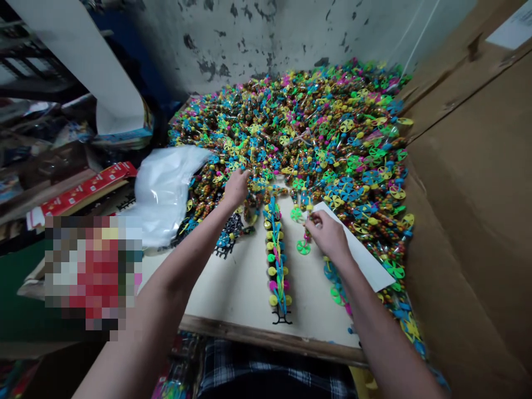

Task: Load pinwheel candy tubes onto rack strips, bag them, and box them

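A long row of small toys with yellow, green and pink round ends (276, 255) lies on the white tabletop (245, 288), a black rack showing at its near end. To the left of the row's far end, my left hand (236, 187) is closed at the edge of the toy pile (291, 122); what it holds, if anything, is hidden. My right hand (326, 230), right of the row, pinches a small toy with a green wheel (303, 247). Black plastic pieces (230, 227) lie below my left hand.
Clear plastic bags (166, 183) lie left of the pile. A white card (357, 249) rests under my right forearm. A big cardboard box (474, 183) stands along the right side. A peeling wall (249, 44) rises behind. Red printed card (87, 191) is at the left.
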Available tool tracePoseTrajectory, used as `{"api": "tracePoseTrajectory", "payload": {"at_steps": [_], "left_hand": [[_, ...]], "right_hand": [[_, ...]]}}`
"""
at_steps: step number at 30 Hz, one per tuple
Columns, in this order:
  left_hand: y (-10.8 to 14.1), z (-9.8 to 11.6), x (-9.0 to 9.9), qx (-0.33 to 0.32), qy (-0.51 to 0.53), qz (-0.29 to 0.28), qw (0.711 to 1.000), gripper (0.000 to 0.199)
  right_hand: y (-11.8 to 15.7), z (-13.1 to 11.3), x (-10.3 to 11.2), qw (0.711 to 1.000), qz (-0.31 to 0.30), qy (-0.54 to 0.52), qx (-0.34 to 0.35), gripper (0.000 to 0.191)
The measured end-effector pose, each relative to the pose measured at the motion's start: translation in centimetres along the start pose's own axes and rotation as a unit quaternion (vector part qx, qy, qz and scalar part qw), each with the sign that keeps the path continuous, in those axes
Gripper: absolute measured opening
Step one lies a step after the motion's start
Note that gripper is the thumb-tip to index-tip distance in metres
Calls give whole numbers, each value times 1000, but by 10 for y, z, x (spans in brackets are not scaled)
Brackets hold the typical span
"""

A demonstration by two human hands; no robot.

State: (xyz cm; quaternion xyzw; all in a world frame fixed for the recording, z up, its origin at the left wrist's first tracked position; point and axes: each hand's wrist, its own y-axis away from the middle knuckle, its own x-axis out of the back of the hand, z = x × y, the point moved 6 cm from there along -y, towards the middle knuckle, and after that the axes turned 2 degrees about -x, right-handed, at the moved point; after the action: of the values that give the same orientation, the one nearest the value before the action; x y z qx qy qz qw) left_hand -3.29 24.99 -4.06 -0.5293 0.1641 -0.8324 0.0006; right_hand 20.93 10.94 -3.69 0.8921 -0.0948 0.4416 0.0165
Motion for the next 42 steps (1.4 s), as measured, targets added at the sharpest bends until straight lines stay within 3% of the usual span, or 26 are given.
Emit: {"api": "tracePoseTrajectory", "payload": {"at_steps": [4,7,10,14,18,21,24,26,30,33,37,39,42], "left_hand": [[-14,14,-15,-106,-91,-94,986,39],[-21,15,-19,-139,-109,-101,979,35],[-27,15,-17,-164,-84,-75,980,34],[-20,11,4,-119,44,6,992,32],[33,13,33,-90,187,64,976,21],[96,21,41,-61,258,6,964,14],[167,32,37,-1,329,-75,941,12],[212,42,29,63,393,-113,911,15],[278,68,9,221,490,-120,834,23],[301,90,-6,302,531,-123,782,34],[306,106,-16,339,578,-121,732,41],[305,106,-18,343,587,-109,725,42],[303,106,-17,331,582,-96,736,42]], "right_hand": [[18,23,-7,999,-45,19,11,14],[20,41,4,997,34,65,0,19],[17,54,23,994,102,31,-21,19],[25,52,34,992,84,-89,-26,20],[57,32,30,987,35,-156,0,18],[94,19,14,986,-28,-160,29,12],[135,16,-4,983,-60,-164,53,11],[158,18,-15,979,-66,-186,54,13],[188,21,-32,974,-76,-210,46,14],[193,18,-37,976,-84,-196,49,14],[193,12,-42,976,-90,-183,73,16],[195,9,-45,976,-94,-178,87,17],[199,4,-50,976,-91,-171,101,18]]}}
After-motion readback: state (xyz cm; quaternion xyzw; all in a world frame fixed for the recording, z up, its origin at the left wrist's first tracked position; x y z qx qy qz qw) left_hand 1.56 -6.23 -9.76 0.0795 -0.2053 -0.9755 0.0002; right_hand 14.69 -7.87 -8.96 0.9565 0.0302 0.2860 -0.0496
